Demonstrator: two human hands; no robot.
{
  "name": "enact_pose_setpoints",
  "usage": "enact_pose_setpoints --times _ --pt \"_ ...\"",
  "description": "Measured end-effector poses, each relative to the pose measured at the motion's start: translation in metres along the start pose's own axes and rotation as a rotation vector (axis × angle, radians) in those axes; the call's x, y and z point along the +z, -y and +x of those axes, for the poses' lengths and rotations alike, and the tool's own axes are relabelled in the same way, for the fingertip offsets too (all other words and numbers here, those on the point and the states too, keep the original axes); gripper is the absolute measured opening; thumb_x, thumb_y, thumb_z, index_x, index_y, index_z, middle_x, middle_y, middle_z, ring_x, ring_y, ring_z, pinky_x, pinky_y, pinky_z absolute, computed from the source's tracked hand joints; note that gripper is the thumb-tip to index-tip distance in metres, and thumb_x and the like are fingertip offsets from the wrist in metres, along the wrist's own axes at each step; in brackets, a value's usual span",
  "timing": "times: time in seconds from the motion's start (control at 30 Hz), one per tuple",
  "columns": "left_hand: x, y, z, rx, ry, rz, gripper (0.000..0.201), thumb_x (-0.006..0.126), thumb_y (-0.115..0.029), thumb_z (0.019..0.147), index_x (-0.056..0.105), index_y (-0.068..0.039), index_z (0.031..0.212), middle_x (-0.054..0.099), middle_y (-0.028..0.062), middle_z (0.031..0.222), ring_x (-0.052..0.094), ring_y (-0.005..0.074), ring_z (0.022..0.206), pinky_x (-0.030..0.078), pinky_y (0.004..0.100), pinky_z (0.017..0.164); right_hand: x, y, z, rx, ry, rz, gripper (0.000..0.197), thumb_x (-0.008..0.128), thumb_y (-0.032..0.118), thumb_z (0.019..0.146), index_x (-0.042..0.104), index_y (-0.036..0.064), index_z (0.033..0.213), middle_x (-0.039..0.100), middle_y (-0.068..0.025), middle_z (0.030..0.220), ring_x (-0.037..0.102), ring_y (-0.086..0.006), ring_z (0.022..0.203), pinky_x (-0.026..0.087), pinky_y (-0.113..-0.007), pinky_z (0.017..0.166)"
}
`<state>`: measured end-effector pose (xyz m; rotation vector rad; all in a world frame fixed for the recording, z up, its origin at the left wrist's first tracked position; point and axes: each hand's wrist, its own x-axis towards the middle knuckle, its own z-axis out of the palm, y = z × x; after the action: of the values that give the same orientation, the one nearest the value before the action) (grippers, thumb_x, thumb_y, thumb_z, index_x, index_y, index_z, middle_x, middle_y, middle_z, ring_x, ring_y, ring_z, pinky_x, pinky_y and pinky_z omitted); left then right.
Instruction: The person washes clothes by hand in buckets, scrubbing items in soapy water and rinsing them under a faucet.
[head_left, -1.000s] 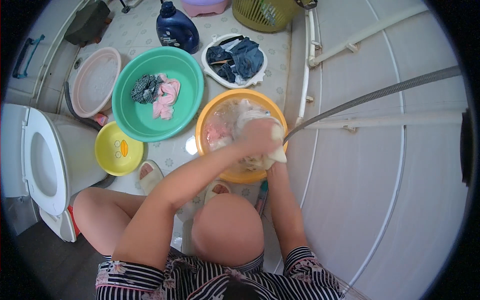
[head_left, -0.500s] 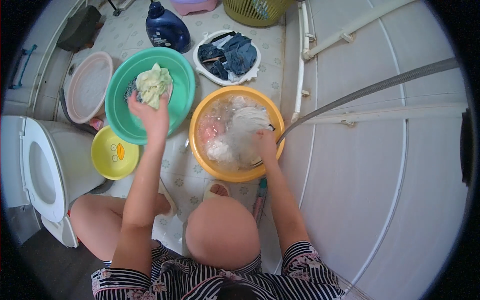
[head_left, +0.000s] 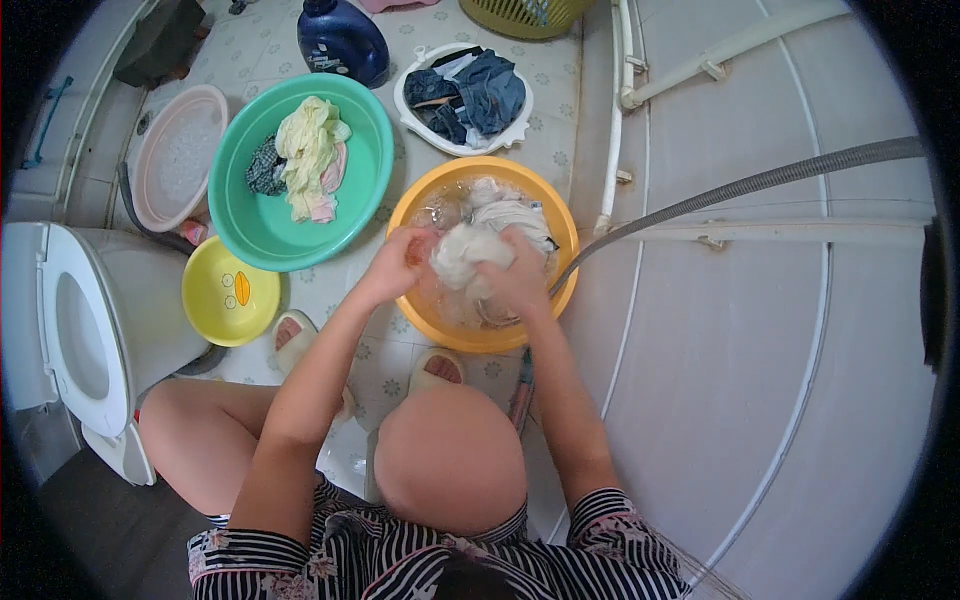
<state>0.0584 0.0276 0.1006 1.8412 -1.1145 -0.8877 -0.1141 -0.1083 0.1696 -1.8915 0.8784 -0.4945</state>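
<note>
A wet white cloth [head_left: 462,252] is lifted between my hands over the orange basin [head_left: 408,310] of water. My right hand [head_left: 515,275] is closed on the cloth's right side. On its other side, my left hand [head_left: 398,265] is over the basin's left rim, its fingers bent toward the cloth; blur hides whether they grip it. More pale laundry [head_left: 510,217] lies in the water behind. A grey corrugated hose [head_left: 690,203] runs from the right into the basin. In the green basin [head_left: 235,215] rest a pale yellow garment [head_left: 308,150], a dark patterned cloth [head_left: 265,167] and a pink piece [head_left: 333,170].
Dark blue clothes [head_left: 490,95] fill a white basin [head_left: 522,120] at the back. A blue detergent bottle [head_left: 343,45] stands beside it. Left are a pink basin [head_left: 160,215] with suds, a yellow bowl [head_left: 215,310] and a toilet [head_left: 110,330]. White pipes [head_left: 740,60] line the right wall.
My left hand has let go of the pale yellow garment in the green basin and moved right to the orange basin. My right hand has lifted a white cloth from the water.
</note>
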Motion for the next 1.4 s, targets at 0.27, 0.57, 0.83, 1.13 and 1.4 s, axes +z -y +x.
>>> enact_pose_setpoints --times 0.27,0.57,0.83,1.13,1.4 --pt "0.022 -0.052 0.020 -0.152 0.217 -1.396 0.061 0.059 -0.022 0.088 0.029 -0.007 0.139 0.049 0.0133 0.130 0.054 0.0278 0.112 0.046 0.0390 0.090 -0.050 0.059 0.047 0.059 0.051 0.407 0.024 0.065 0.013 0.081 0.054 -0.0001 0.098 0.061 -0.0066 0.090 0.058 -0.0139 0.082 0.047 -0.028 0.071" --pt "0.063 0.015 0.043 -0.138 -0.372 0.198 0.054 0.053 -0.003 0.079 0.040 -0.008 0.132 0.049 0.0263 0.121 0.057 0.0392 0.097 0.047 0.0457 0.080 0.034 -0.115 0.030 -0.132 -0.044 -0.473 0.068 0.061 0.003 0.072 0.035 0.0044 0.134 0.036 -0.0236 0.134 0.041 -0.0397 0.118 0.036 -0.044 0.100" --pt "0.090 0.133 0.044 -0.263 -0.368 0.168 0.057 0.056 -0.005 0.077 0.045 -0.011 0.132 0.054 0.0236 0.118 0.057 0.0391 0.102 0.045 0.0446 0.088 0.109 -0.132 0.019 -0.048 0.184 -0.748 0.071 0.060 0.008 0.072 0.037 0.0211 0.138 0.025 -0.0193 0.145 0.036 -0.0419 0.124 0.033 -0.048 0.103" --pt "0.088 -0.154 0.031 0.194 -0.211 -0.112 0.024 0.058 -0.010 0.068 0.059 -0.004 0.092 0.056 0.0161 0.093 0.056 0.0355 0.084 0.048 0.0444 0.070 -0.007 -0.119 0.037 0.606 0.270 1.700 0.052 0.046 0.048 0.090 0.052 0.0096 0.124 0.060 -0.0090 0.114 0.057 -0.0250 0.105 0.045 -0.041 0.092" --pt "0.077 -0.070 0.046 0.396 -0.191 0.574 0.011 0.062 -0.021 0.075 0.059 -0.011 0.080 0.057 0.0090 0.078 0.060 0.0264 0.071 0.049 0.0401 0.060 0.041 -0.081 0.010 0.499 0.016 1.395 0.051 0.047 0.046 0.090 0.050 0.0098 0.126 0.060 -0.0104 0.113 0.057 -0.0254 0.104 0.045 -0.041 0.093"
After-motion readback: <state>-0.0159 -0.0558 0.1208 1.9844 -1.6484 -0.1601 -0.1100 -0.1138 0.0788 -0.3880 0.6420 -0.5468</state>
